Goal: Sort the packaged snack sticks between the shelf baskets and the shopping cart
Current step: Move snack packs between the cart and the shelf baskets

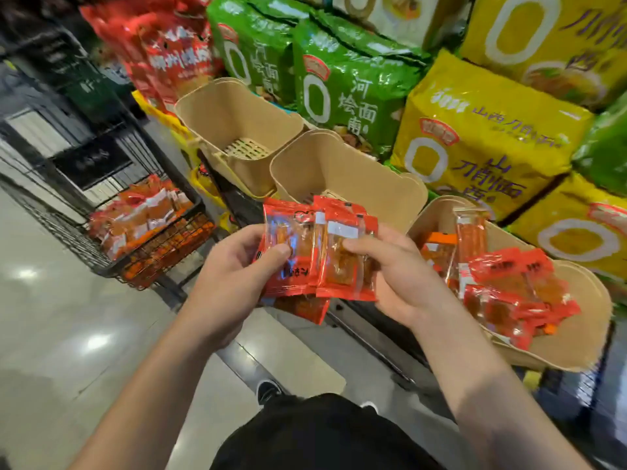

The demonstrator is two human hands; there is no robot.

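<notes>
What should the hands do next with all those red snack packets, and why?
Probably peel one packet off the bunch of red snack packets and drop it where it belongs. Both the left hand and the right hand grip the bunch, fanned out between the thumbs. The near basket and the black cart already hold packets; the far basket looks empty.

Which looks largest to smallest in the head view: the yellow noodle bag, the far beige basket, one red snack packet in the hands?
1. yellow noodle bag
2. far beige basket, though it sits farther from the camera, so this order is unsure
3. red snack packet, clearly smallest despite being nearest
</notes>
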